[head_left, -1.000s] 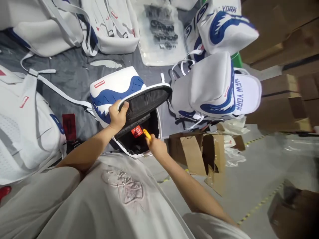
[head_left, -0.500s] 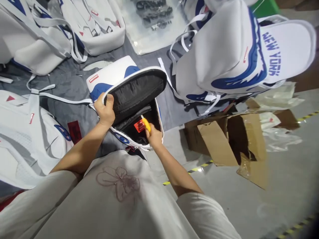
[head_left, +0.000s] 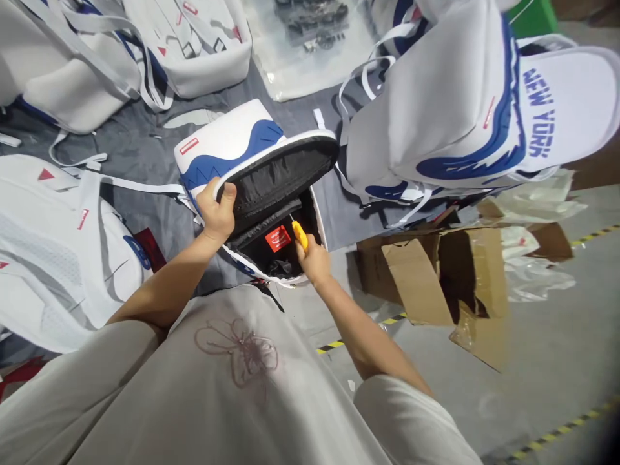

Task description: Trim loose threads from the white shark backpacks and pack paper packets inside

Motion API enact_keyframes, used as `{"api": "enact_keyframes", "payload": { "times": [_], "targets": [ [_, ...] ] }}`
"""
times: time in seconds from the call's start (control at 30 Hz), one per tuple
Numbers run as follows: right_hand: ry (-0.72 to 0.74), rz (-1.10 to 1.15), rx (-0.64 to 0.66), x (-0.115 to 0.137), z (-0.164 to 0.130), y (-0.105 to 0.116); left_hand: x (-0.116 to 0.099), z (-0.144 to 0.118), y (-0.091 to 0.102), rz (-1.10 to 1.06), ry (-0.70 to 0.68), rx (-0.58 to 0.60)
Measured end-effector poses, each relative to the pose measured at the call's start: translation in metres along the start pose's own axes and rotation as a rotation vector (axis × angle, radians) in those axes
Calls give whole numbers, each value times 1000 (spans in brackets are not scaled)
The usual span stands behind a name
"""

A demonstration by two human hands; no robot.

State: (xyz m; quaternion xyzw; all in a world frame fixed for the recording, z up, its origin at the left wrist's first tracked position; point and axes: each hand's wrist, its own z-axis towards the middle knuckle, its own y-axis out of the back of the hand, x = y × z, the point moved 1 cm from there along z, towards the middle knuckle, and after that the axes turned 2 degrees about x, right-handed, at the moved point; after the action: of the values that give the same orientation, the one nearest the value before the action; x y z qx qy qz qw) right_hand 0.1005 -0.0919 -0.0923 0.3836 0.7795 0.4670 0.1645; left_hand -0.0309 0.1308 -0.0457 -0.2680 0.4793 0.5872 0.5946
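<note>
A grey cloth (head_left: 145,148) covers the counter on the left. On the right is a grey concrete floor (head_left: 533,361) with yellow-black tape lines (head_left: 552,431). Torn cardboard boxes (head_left: 436,278) and clear plastic wrap (head_left: 537,200) lie there.

Right of me: stacked white-and-blue backpacks (head_left: 450,110), "NEW YORK" lettering.
Floor: torn cardboard box (head_left: 436,278).
Far ahead: plastic bag (head_left: 305,45), perhaps of hardware.

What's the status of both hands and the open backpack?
Left hand grips backpack flap. Right hand holds yellow tool by red tag. Nothing blocking.
</note>
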Motion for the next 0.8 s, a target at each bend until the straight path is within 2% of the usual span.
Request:
{"api": "enact_keyframes", "payload": {
  "times": [0.1,0.2,0.27,0.33,0.47,0.53,0.63,0.8],
  "targets": [
    [-56,-77,153,-11,-5,46,0,-4,-3,-4,10,37],
    [-142,-72,351,-41,-14,89,1,-6,-4,-13,19,57],
    [-167,29,499,-65,-25,110,1,-6,-3,-14,27,50],
    [-182,255,604,-85,-36,122,1,-8,-2,-6,33,31],
    [-124,870,576,-104,-40,125,-6,-13,-1,28,28,-14],
    [-85,1046,558,-108,-28,116,-12,-16,-1,60,19,-22],
    [-20,1112,620,-115,-6,102,-25,-25,-1,124,-12,-36],
    [70,964,742,-149,10,91,-48,-51,-4,272,-2,-94]
  ]
}}
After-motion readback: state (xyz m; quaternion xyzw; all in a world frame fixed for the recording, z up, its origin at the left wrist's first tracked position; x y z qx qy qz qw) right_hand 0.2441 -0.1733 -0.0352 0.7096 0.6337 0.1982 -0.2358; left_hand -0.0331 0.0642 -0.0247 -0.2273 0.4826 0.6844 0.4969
